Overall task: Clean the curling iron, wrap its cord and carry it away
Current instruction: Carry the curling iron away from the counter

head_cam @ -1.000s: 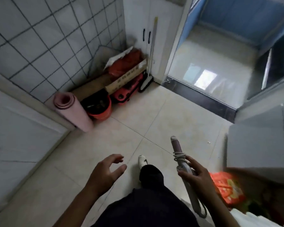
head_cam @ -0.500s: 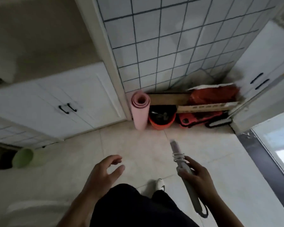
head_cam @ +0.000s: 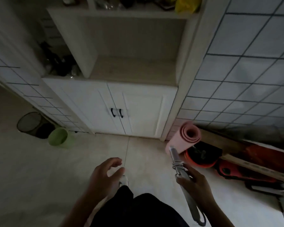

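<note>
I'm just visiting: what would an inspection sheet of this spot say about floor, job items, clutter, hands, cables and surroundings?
Surface: pale tiled floor.
Job's things: grey-handled curling iron with mauve barrel, held tip-forward.
Clutter: rolled pink mat, red bucket, green plastic bin, dark mesh bin, along the walls.
Hands: left hand open, holding nothing; right hand grips the iron's handle.
Cables: grey cord coiled round the iron; a loop at its butt.
Surroundings: white two-door cupboard, open shelves above, white tiled wall.
</note>
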